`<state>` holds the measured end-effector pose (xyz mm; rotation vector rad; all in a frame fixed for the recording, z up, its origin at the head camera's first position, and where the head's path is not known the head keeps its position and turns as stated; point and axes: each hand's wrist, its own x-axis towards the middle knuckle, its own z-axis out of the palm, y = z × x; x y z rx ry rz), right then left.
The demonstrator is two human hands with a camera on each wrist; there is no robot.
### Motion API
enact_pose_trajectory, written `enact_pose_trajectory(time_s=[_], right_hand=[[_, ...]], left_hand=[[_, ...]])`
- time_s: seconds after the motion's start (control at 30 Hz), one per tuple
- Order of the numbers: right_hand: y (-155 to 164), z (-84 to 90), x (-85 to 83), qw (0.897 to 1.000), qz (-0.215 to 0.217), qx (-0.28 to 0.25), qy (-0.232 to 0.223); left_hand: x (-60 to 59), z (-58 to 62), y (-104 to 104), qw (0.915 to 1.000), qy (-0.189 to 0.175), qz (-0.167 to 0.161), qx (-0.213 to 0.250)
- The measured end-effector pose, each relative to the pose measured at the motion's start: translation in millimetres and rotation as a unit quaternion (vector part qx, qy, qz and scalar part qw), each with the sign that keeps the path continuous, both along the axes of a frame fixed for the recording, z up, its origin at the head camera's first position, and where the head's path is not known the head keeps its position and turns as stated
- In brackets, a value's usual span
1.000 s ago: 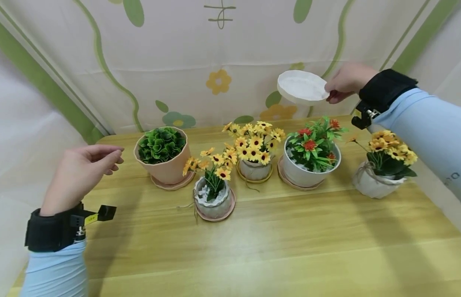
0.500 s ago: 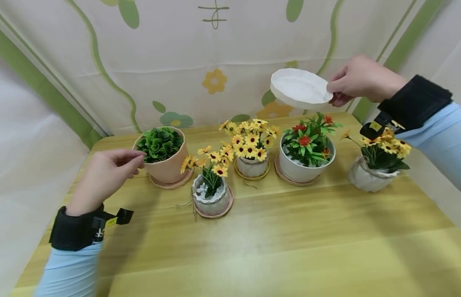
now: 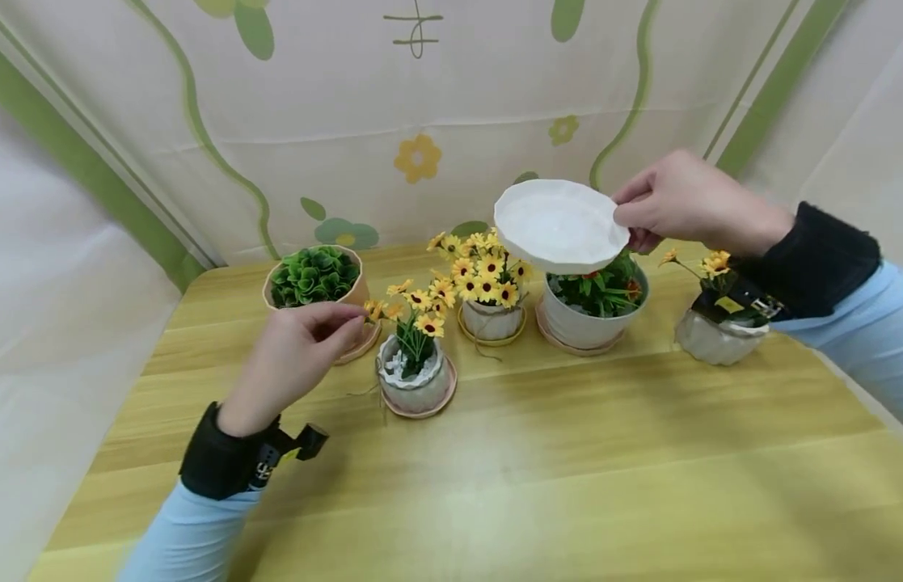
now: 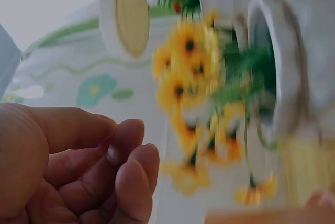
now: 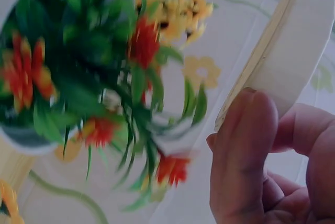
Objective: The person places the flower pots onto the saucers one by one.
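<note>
My right hand (image 3: 687, 202) pinches the rim of a white plant saucer (image 3: 560, 226), held up in the air over the red-flowered plant. In the right wrist view the saucer (image 5: 298, 41) sits between thumb and fingers, beside the red flowers (image 5: 144, 41). My left hand (image 3: 298, 356) hovers in front of the peach pot (image 3: 352, 291), its fingers loosely bent with nothing in them. Closest to its fingertips are the yellow flowers (image 3: 418, 301) of the small grey pot (image 3: 418, 388). In the left wrist view, the left hand (image 4: 78, 166) appears apart from the blurred flowers.
On the wooden table (image 3: 495, 485), a yellow-flowered pot (image 3: 492, 322) stands on a yellow saucer. A white pot (image 3: 585, 323) rests on a pink saucer. A whitish pot (image 3: 716, 338) at the right has no visible saucer. A patterned curtain (image 3: 313, 97) hangs behind.
The white saucer has moved left and lower with my right hand, now partly covering the red-flowered plant. My left hand has moved right across the front of the peach pot.
</note>
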<state>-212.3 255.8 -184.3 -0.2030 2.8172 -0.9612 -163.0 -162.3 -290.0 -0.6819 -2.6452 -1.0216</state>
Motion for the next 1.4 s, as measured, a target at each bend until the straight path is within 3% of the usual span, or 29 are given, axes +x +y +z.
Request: enact_pose_trajectory(time_s=[0.17,0.47,0.77,1.17,1.4], right_hand=[[-13.0,-8.5,11.1,1.000,0.013,-0.002,0.015],[-33.4,-42.6,34.2,1.000,0.026,-0.001,0.015],[-43.2,-75.0,57.7,0.998,0.066,0.012,0.011],[-42.3,-126.9,63.1,0.997,0.072,-0.004,0.005],[-43.1,-148.1,58.2,0.997,0.067,-0.033,-0.019]], left_hand=[[1.1,-1.1,26.1,0.9978,-0.009,-0.056,0.034],[16.4,-13.5,60.2,0.9897,-0.044,-0.116,0.071],[27.7,-35.8,76.5,0.9756,-0.131,-0.168,0.053],[29.4,-61.5,84.7,0.9632,-0.199,-0.177,0.040],[23.1,-73.4,86.8,0.9340,-0.304,-0.163,0.094]])
